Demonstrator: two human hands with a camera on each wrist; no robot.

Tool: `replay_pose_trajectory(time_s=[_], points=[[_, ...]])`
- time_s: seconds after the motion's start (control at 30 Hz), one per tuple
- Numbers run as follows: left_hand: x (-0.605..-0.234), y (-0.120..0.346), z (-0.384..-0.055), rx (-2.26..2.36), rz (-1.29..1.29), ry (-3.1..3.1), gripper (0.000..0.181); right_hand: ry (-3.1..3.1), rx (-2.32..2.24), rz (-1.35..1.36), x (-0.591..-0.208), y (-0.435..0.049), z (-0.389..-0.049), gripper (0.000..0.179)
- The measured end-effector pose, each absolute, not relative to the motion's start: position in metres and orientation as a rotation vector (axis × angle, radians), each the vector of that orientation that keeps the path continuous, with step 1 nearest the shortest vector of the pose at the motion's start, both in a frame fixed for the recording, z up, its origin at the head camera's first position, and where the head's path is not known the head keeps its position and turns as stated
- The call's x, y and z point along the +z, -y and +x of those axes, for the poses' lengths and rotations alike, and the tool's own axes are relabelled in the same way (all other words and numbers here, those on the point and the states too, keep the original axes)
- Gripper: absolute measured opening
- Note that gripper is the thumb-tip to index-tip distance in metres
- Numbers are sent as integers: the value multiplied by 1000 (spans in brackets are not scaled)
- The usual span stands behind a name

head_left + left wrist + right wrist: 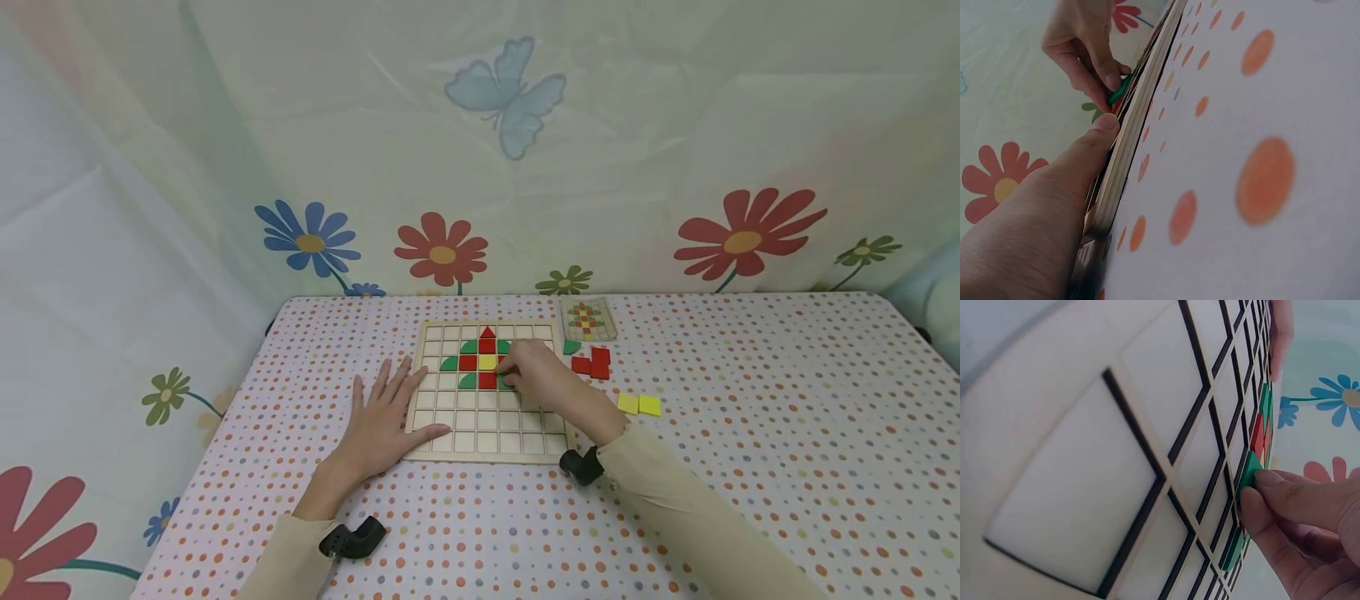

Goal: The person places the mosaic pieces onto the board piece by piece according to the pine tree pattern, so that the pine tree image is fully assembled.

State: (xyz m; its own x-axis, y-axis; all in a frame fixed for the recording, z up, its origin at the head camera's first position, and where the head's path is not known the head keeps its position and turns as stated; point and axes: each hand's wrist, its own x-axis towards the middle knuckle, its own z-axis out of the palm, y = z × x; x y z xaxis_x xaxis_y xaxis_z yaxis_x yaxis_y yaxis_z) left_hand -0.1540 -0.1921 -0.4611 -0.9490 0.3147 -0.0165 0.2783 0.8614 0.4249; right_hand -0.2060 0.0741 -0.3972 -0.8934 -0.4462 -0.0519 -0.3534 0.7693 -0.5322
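Note:
A wooden grid board [465, 446] lies on the table, with red, green and yellow tiles set in its upper middle cells. A red triangle [487, 332] tops the pattern and a yellow square [487, 362] sits amid red squares. My right hand [542, 377] is over the board, thumb and finger pinching a green quarter-circle tile [1249, 472] at a cell right of the lower red square [487, 381]. With fingers spread, my left hand [382, 425] rests at the board's left edge, its thumb [1105, 123] over the frame.
Right of the board lie a loose green tile [572, 347], several red squares [600, 364] and two yellow squares [639, 405]. A pattern card [608, 317] lies at the board's upper right corner. The dotted tablecloth [765, 433] extends to a printed fabric backdrop [622, 167].

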Motion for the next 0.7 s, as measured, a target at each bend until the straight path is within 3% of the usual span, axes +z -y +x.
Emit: replay_pose_trajectory(time_s=[0.4,0.7], points=[[-468,193,-153,653,482,-2967,98,-2799,-873,-682,-404,-81,-200,13],[-462,192,-153,655,484,-2969,99,-2782,-1076,-647,-375,-139,-194,19]])
